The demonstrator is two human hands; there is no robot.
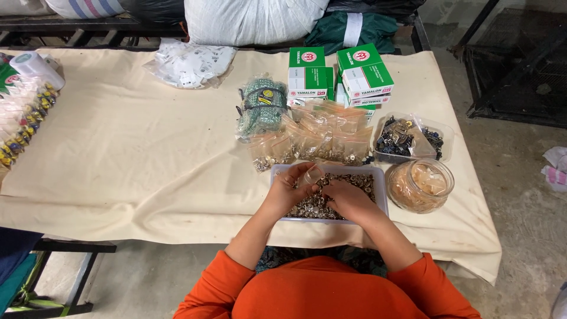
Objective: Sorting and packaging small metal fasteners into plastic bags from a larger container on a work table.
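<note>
Both of my hands are over a shallow white tray (383, 198) full of small metal rings and fasteners (360, 180). My left hand (293, 188) holds a small clear bag (311, 175) upright at the tray's left side. My right hand (347, 198) rests palm down on the metal pieces, fingers curled into them; whether it pinches any is hidden. Just beyond the tray lies a row of small filled clear bags (322, 139).
A round clear container (420, 185) of folded bags stands right of the tray, a clear tub of dark metal parts (407, 139) behind it. Green and white boxes (339, 77), a green beaded bundle (261, 106) and a bag of white pieces (189, 64) lie farther back. Cloth-covered table (136, 153).
</note>
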